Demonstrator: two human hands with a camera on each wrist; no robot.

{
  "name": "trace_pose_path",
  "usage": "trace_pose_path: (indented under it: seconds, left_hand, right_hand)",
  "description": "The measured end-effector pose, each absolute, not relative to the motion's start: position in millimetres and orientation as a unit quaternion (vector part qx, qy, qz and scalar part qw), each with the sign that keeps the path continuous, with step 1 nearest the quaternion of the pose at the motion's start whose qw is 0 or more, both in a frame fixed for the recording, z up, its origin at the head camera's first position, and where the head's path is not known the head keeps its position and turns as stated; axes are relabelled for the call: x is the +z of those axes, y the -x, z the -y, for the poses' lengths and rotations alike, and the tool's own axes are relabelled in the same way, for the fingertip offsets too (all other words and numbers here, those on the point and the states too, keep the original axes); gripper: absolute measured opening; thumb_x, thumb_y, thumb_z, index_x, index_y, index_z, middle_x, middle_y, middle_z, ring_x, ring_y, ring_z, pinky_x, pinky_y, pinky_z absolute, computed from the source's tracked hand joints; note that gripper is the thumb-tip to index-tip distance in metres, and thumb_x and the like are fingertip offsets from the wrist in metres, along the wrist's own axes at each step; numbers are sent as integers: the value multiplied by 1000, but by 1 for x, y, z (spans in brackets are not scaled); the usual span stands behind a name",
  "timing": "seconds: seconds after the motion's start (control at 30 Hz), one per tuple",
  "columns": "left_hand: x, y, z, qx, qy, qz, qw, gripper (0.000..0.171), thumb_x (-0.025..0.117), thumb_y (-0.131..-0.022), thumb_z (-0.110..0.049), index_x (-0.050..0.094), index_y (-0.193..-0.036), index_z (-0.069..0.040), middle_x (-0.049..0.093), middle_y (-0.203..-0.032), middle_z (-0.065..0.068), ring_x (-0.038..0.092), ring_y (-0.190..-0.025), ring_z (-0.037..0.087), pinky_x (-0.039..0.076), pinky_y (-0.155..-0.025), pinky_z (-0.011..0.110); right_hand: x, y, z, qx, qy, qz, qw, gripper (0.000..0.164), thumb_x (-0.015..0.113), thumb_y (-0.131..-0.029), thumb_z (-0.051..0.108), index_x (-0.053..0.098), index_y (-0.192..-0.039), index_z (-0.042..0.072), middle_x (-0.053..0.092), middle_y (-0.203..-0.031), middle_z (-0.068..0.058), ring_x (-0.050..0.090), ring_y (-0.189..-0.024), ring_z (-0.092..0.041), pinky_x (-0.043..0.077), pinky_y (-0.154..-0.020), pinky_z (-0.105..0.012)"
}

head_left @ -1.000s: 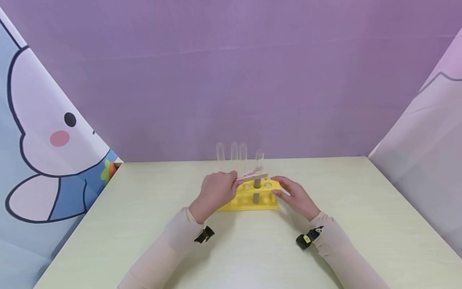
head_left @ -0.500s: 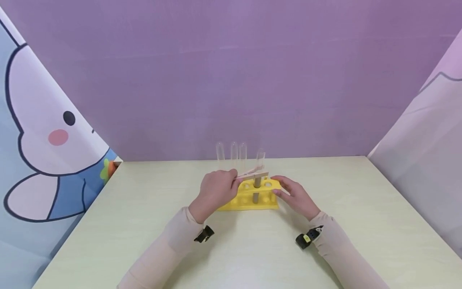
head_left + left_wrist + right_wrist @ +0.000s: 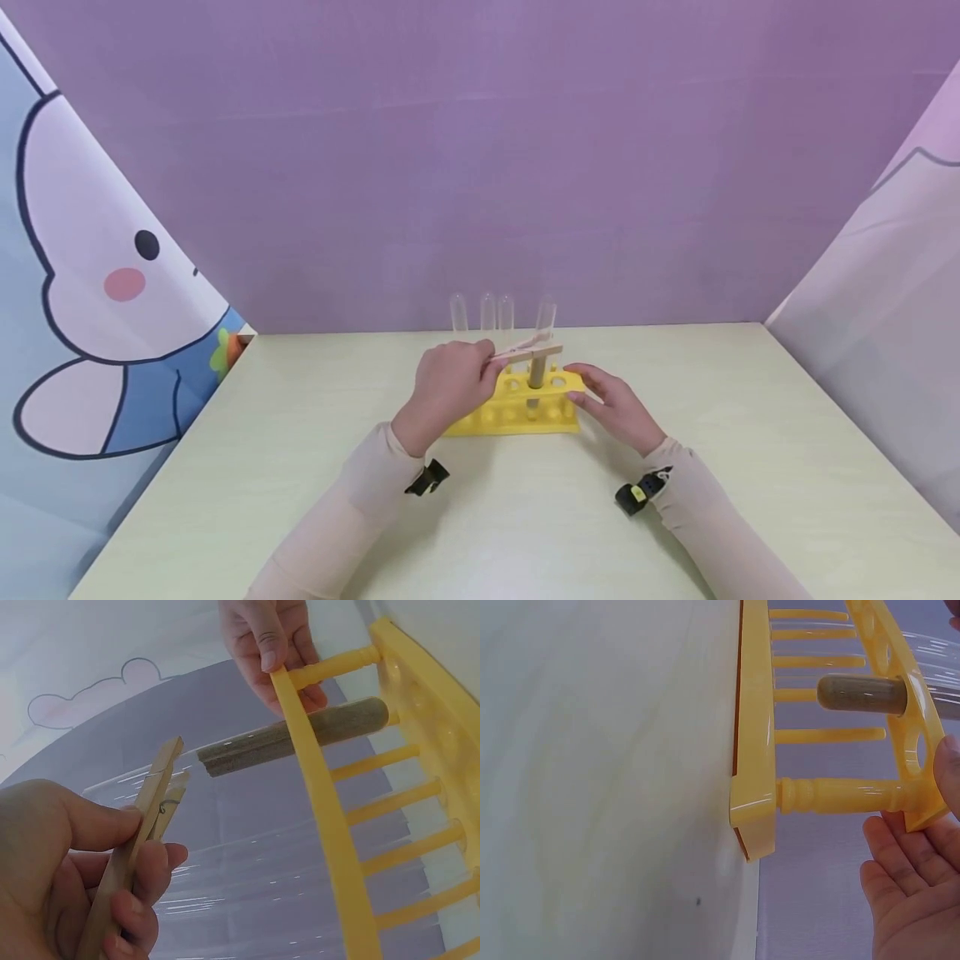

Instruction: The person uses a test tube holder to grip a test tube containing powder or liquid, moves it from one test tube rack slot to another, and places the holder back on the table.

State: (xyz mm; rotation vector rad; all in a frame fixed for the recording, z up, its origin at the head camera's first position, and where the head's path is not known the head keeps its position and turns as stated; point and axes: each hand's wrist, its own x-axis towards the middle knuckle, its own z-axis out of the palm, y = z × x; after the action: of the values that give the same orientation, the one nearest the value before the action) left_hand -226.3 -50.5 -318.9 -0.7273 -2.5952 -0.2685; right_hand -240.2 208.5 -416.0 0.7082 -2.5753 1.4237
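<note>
In the head view my left hand (image 3: pixel 450 387) grips a wooden test tube holder (image 3: pixel 525 355), thumb and curled fingers round its handle. The holder's tip is on a clear test tube (image 3: pixel 247 750) filled partway with grey-brown material. This tube passes through a hole in the yellow test tube rack (image 3: pixel 517 430), its rounded bottom raised off the rack's base in the right wrist view. At the rack's right end my right hand (image 3: pixel 618 414) holds the top plate, thumb on one side and fingers on the other.
Behind the rack's top plate stand clear test tubes (image 3: pixel 458 312) with rounded ends up. The pale table (image 3: pixel 510 517) reaches back to a purple backdrop (image 3: pixel 480 167). A cartoon-printed cloth (image 3: pixel 90 317) hangs at the left.
My left hand has moved slightly up with the holder, and the filled test tube has risen in the rack. My right hand stays at the rack's end.
</note>
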Motion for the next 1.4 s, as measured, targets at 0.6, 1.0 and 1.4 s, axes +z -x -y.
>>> trace_pose_path:
  seconds: [0.6, 1.0, 1.4]
  left_hand:
    - [-299, 224, 52, -111, 258, 932, 231, 30, 59, -93, -30, 53, -68, -14, 29, -50, -6, 25, -41, 10, 19, -39, 22]
    - [-288, 222, 65, -132, 249, 927, 248, 25, 59, -92, -28, 57, -72, -12, 29, -49, -5, 24, -41, 10, 19, -39, 22]
    - [-284, 217, 76, -135, 235, 928, 256, 29, 61, -91, -27, 52, -67, -14, 30, -49, -5, 26, -41, 11, 19, -39, 23]
  right_hand:
    - [-394, 225, -200, 466, -230, 853, 53, 40, 58, -91, 1, 46, -127, -12, 47, -133, -29, 40, -127, -43, 33, -103, -51]
    - [-387, 221, -198, 462, -223, 857, 46, 41, 59, -91, 1, 47, -127, -11, 49, -132, -28, 41, -127, -42, 33, -102, -51]
    - [-384, 219, -197, 458, -211, 863, 41, 41, 59, -91, 2, 47, -128, -11, 49, -132, -28, 41, -127, -43, 33, -102, -52]
